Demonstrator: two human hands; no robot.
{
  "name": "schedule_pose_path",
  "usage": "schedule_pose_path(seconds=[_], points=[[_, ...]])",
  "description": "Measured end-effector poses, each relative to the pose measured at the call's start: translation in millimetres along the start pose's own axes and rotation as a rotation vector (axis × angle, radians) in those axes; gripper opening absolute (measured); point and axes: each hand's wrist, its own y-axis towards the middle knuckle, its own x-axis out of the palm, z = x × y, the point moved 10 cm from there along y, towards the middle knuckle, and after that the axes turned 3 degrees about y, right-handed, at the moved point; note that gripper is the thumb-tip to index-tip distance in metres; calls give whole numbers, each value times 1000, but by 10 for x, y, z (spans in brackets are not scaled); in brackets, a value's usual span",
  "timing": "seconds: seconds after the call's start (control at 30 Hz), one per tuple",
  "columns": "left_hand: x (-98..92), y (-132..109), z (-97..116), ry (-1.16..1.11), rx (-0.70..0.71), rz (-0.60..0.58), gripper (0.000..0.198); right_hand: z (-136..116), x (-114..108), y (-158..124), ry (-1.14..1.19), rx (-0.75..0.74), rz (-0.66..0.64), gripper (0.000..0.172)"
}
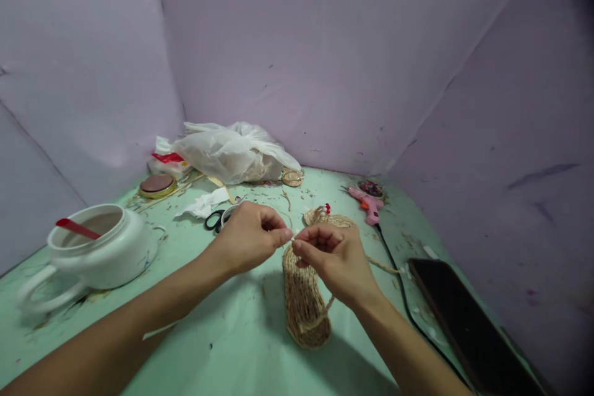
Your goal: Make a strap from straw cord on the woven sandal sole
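Note:
A long oval piece of coiled tan rope (305,297) lies on the green table, with a loose rope strand at its right side. Over its far end my left hand (254,236) and my right hand (331,257) meet, both with thumb and finger pinched. Between the fingertips is a tiny whitish thing, too small to name. Just beyond my right hand lies another coiled rope piece (341,221) with red and white beads (326,209) on it. Black-handled scissors (213,221) are partly hidden behind my left hand.
A white pot (104,253) with a red stick stands at left. Farther back are a plastic bag (232,154), white paper (203,204) and a round tin (158,185). At right lie a pink glue gun (369,204), its black cord and a dark phone (468,328).

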Motion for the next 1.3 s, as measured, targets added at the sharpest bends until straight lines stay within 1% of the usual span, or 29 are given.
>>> schedule_pose_path(seconds=[0.07, 0.13, 0.27, 0.37, 0.5, 0.63, 0.73, 0.8, 0.83, 0.9, 0.97, 1.0, 1.07, 1.13, 1.17, 1.2, 1.23, 1.3], points=[[37, 1, 11, -32, 12, -35, 17, -13, 3, -5, -28, -21, -3, 12], [52, 0, 20, -39, 17, -47, 14, -3, 2, -2, -32, -6, -5, 13], [19, -6, 32, 1, 19, 2, 12, 23, 21, 7, 44, 55, -32, 21], [31, -18, 35, 3, 19, 2, 12, 0, 35, 7, 67, 51, -45, 27], [54, -21, 11, -25, 2, -2, 10, -20, 52, -9, 45, 27, -41, 22], [23, -4, -27, -36, -24, 36, 10, 7, 98, -28, 116, 38, -59, 23], [12, 8, -80, -74, -68, 34, 10, 0, 104, -34, 111, 1, -66, 21], [9, 13, -110, -101, -94, 31, 10, -37, 89, -40, 37, -67, -62, 17], [2, 14, -120, -108, -101, 36, 9, -79, 81, -49, -21, -127, -57, 14], [-18, 15, -129, -101, -105, 58, 9, -218, 79, -93, -164, -305, -42, 7], [-37, 13, -128, -78, -103, 82, 9, -360, 121, -179, -311, -500, -39, 7], [-42, 11, -123, -69, -100, 90, 9, -394, 161, -219, -371, -565, -55, 8], [-44, 9, -114, -70, -96, 94, 9, -391, 250, -268, -460, -621, -111, 9], [-49, 9, -115, -91, -100, 93, 9, -337, 303, -272, -500, -596, -154, 4], [-56, 12, -117, -104, -100, 94, 9, -319, 293, -260, -487, -570, -147, 4], [-62, 16, -115, -116, -95, 94, 9, -305, 258, -237, -443, -530, -122, 11], [-71, 21, -107, -127, -82, 95, 10, -284, 197, -200, -363, -467, -82, 17], [-73, 29, -85, -146, -53, 86, 10, -174, 75, -107, -122, -271, -11, 20]])
